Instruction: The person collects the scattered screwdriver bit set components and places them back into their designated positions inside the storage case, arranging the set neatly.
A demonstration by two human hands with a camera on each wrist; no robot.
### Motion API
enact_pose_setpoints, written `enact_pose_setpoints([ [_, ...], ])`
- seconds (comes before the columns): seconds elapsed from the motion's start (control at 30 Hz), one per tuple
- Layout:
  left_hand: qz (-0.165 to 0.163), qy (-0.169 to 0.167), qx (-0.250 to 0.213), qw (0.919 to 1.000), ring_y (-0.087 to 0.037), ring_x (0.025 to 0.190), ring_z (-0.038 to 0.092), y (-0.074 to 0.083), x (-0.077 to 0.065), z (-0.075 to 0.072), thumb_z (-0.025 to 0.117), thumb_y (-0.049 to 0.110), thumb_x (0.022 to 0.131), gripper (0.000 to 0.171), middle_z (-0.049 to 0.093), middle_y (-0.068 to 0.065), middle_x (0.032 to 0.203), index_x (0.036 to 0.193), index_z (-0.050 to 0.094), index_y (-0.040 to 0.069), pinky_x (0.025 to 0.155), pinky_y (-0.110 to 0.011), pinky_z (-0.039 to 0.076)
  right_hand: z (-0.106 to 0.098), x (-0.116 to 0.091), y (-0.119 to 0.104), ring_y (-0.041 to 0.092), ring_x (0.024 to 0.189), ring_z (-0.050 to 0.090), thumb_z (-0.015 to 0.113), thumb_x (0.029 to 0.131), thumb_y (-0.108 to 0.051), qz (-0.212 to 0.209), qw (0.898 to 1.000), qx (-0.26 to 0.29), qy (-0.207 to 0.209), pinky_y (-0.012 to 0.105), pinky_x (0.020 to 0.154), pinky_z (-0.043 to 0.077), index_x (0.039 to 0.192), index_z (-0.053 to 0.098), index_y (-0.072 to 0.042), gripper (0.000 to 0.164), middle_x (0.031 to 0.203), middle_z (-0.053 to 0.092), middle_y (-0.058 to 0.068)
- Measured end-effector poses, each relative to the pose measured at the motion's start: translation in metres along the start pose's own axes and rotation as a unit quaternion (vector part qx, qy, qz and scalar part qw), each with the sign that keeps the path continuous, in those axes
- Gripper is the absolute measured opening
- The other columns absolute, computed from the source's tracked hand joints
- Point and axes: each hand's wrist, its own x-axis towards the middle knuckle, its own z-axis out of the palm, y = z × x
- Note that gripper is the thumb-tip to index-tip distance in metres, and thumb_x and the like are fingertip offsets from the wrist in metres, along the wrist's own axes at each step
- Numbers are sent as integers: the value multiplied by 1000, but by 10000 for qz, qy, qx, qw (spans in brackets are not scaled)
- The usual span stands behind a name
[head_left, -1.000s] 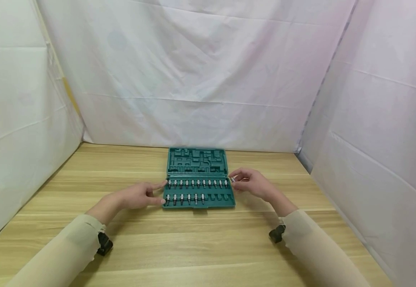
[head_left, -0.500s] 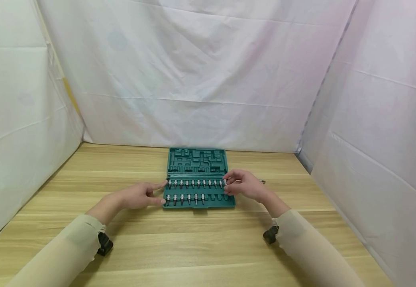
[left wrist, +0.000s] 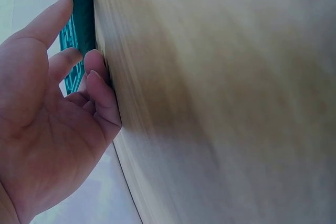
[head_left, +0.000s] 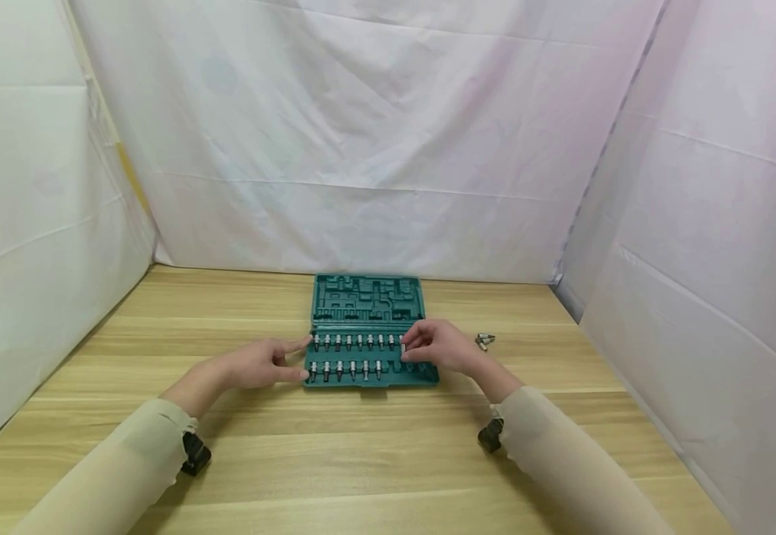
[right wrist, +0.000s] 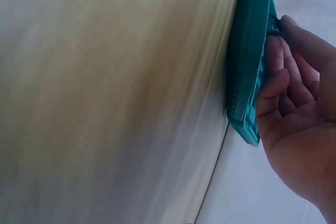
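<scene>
A green plastic bit socket case (head_left: pixel 351 382) lies unfolded on the table in the head view, with two rows of silver bit sockets (head_left: pixel 339 369) in its near half. My left hand (head_left: pixel 254 364) touches the case's left edge, index finger and thumb spread apart along it. In the left wrist view the thumb meets the case wall (left wrist: pixel 81 14). My right hand (head_left: pixel 444 348) reaches over the right side and pinches a bit socket (head_left: pixel 402 349) of the upper row between thumb and fingers. The slots under this hand are hidden. In the right wrist view the fingers hide the pinched piece.
A few loose bit sockets (head_left: pixel 485 340) lie on the wooden table (head_left: pixel 361 461) right of the case. The moulded case lid (head_left: pixel 368 297) lies back toward the white cloth wall (head_left: pixel 361 148). Cloth also hangs at both sides.
My right hand has moved left from beside the case onto the upper row's right part. Loose bit sockets on the table have come into view behind it. The left hand has stayed put.
</scene>
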Motion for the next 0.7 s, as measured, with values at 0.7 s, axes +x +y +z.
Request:
enact_pose_setpoints([
  [0.7,9,-38,51,10000,-16,67,37,0,0,0,75,45,105,83,45,-1,78,174,33,26,61,-29,36,14,7,-13,14,95,71,83,101,-24,-49,9975,-349,-609,35,86,59,110,80,-17,11,107,77,1],
])
